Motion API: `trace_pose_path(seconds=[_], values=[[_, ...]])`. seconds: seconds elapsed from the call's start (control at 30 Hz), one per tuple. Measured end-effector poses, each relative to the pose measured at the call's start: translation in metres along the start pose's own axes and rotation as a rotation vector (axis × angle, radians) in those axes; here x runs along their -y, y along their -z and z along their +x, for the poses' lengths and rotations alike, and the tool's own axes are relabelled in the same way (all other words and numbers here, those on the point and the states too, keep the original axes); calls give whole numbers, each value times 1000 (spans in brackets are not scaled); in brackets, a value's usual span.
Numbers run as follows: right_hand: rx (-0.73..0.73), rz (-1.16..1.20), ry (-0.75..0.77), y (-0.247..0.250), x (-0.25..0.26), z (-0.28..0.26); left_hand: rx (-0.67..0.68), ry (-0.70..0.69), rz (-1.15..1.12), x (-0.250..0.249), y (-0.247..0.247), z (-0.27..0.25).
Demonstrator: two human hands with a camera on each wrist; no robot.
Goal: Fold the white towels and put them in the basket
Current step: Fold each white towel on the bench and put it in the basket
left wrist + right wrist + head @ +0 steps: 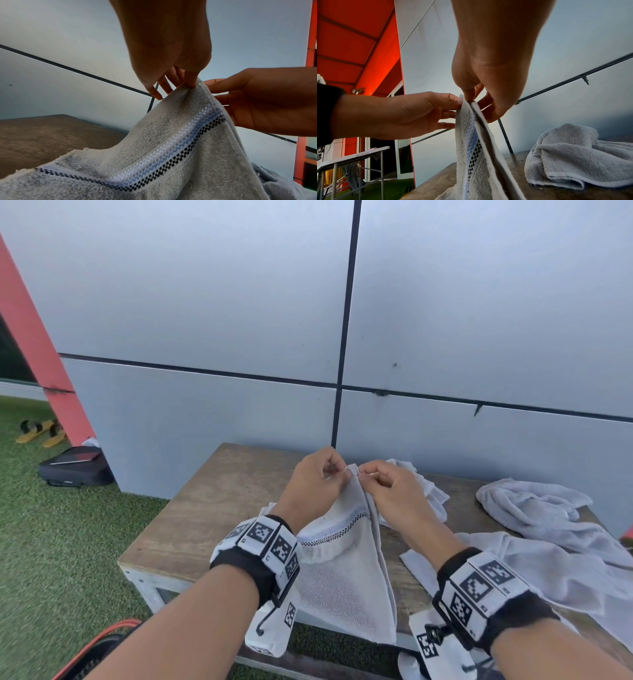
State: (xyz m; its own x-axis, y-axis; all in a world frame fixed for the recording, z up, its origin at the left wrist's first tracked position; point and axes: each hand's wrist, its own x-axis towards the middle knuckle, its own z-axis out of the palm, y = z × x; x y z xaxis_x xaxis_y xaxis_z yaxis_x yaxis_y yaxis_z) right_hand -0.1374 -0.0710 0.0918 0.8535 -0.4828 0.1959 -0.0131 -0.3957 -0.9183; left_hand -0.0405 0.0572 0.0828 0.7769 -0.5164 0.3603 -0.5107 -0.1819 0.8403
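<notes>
A white towel (346,570) with a blue and black checked band hangs doubled over the front of the wooden table (212,501). Its two top corners meet above the table. My left hand (318,481) pinches one corner between thumb and fingers, and my right hand (387,484) pinches the other, the two hands touching. The left wrist view shows the band of the towel (171,152) running down from my left hand (176,82). In the right wrist view my right hand (474,97) holds the top edge of the towel (471,155). No basket shows.
More white towels lie crumpled on the table's right side (534,508) and behind my hands (421,484). A grey panelled wall (239,302) stands right behind the table. On the green turf at left lie a black case (75,467) and sandals (41,433).
</notes>
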Motion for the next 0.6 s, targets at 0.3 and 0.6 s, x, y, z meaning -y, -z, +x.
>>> trace_pose_path(seconds=[0.3,0.6], values=[[25,-143,78,6,2,17,72,-27,-76,-6,-4,12],[-102,-154,204,27,13,28,259,39,112,-1,18,16]])
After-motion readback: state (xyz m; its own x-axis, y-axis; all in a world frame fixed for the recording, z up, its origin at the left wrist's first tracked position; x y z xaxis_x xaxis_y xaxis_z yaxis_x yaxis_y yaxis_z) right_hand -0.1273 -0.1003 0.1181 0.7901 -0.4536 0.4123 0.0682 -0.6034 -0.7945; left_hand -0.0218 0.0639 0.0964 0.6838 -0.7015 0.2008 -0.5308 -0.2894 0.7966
